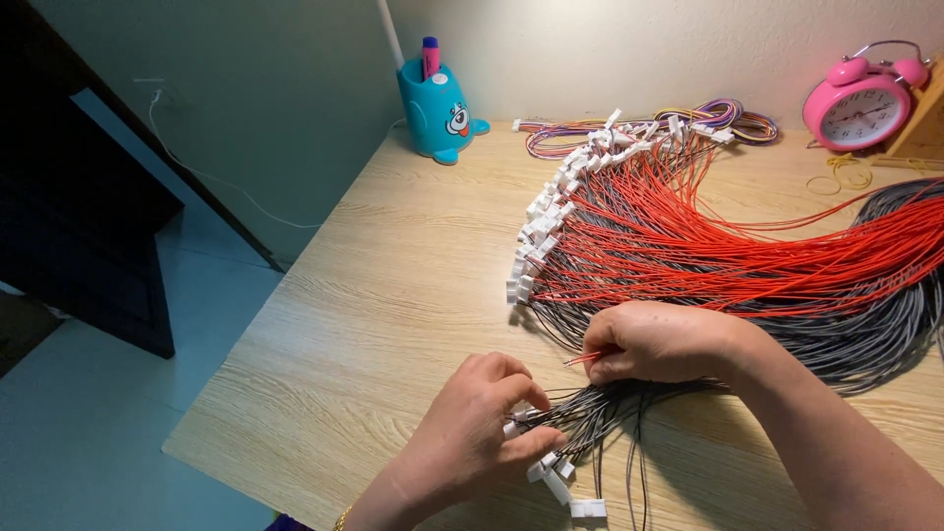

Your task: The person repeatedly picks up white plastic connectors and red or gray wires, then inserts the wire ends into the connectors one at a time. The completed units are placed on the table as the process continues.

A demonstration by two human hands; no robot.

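A large fan of red and grey wires (708,251) with small white plug connectors (536,236) at their ends lies across the wooden table (393,295). My left hand (472,433) pinches the white connectors of a small bundle of grey wires (600,413) near the table's front edge. My right hand (659,342) rests on the same bundle a little farther back, fingers closed on a red wire end. Several loose white connectors (565,482) lie below my left hand.
A teal cartoon-shaped pen holder (438,110) with a pink marker stands at the back. A pink twin-bell alarm clock (860,103) is at the back right, beside multicoloured wire bundles (708,116) and yellow rubber bands (841,175). The table's left edge drops to a pale floor.
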